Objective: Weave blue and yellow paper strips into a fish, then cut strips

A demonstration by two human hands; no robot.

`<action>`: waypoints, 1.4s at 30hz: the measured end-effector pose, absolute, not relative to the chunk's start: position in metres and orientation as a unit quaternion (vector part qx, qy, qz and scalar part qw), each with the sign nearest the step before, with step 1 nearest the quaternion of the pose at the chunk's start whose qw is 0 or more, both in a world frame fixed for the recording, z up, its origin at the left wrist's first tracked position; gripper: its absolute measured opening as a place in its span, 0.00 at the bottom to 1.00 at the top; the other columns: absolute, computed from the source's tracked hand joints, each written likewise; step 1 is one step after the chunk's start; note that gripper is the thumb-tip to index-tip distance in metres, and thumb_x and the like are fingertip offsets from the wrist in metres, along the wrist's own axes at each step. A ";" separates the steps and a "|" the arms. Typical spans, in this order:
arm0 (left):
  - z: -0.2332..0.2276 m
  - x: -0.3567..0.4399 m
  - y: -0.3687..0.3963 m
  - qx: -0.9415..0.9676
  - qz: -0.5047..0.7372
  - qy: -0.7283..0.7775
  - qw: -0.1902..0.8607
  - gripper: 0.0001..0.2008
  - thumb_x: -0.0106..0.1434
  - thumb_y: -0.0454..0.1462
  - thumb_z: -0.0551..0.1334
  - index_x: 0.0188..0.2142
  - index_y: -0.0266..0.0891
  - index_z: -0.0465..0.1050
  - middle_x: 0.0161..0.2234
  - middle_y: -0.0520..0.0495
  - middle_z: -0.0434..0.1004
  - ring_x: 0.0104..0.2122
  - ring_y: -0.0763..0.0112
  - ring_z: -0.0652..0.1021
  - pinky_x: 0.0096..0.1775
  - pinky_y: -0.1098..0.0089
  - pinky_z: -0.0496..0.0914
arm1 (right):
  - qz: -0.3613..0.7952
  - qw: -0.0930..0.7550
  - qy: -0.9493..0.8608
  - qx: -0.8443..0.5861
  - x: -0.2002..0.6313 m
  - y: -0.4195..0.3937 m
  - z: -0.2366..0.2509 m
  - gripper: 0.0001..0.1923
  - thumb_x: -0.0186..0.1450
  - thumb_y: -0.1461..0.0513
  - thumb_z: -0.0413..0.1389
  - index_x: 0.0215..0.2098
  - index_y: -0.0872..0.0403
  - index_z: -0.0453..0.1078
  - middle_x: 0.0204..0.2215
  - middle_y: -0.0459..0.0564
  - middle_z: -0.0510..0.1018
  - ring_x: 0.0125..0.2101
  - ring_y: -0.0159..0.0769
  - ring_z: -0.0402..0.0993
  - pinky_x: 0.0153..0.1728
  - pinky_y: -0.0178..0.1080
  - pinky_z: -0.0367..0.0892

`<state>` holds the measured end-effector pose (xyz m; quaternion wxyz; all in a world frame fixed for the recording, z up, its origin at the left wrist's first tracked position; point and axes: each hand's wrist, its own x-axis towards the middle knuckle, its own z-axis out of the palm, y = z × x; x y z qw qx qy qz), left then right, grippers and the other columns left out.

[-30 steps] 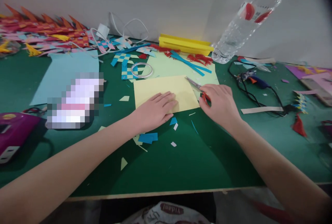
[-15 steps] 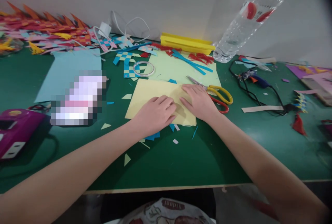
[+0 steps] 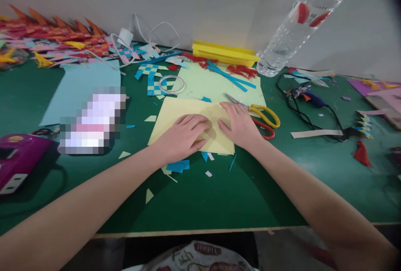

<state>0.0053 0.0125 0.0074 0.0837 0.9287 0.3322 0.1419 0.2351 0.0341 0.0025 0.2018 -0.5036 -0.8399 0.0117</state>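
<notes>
A pale yellow sheet of paper (image 3: 171, 114) lies flat on the green table (image 3: 219, 195). My left hand (image 3: 181, 137) presses on its near middle, fingers spread. Beside it my right hand (image 3: 239, 126) rests flat on the sheet's right part, fingers pointing left. Both hands touch the paper and hold nothing. Scissors (image 3: 261, 116) with yellow and red handles lie on the table just right of my right hand, blades pointing to the far left.
A light green sheet (image 3: 200, 83), tape ring (image 3: 171, 84) and woven blue strips (image 3: 150, 76) lie behind. A clear bottle (image 3: 294, 24) leans at the back right, by a yellow box (image 3: 224, 53). A glue gun with black cable (image 3: 308, 97) is right; a purple device (image 3: 15, 158) left.
One second ago my right hand held the scissors at the sheet's right edge; it has laid them down and moved onto the paper. The sheet has shifted a little nearer and turned slightly.
</notes>
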 end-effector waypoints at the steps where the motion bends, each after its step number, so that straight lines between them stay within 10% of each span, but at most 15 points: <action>1: 0.007 0.005 0.013 0.929 0.143 0.331 0.084 0.15 0.71 0.40 0.55 0.55 0.38 0.63 0.58 0.40 0.66 0.59 0.56 0.66 0.58 0.54 0.62 | 0.012 0.203 -0.839 -0.505 0.235 0.034 0.002 0.24 0.66 0.60 0.51 0.58 0.58 0.60 0.54 0.61 0.73 0.54 0.53 0.69 0.53 0.55 0.65; 42: 0.008 0.003 0.013 0.940 0.139 0.293 0.103 0.21 0.72 0.43 0.54 0.60 0.36 0.57 0.59 0.40 0.65 0.60 0.58 0.65 0.62 0.55 0.57 | -0.053 0.191 -0.831 -0.520 0.234 0.034 0.006 0.24 0.70 0.53 0.47 0.60 0.57 0.58 0.47 0.59 0.78 0.50 0.53 0.72 0.59 0.59 0.57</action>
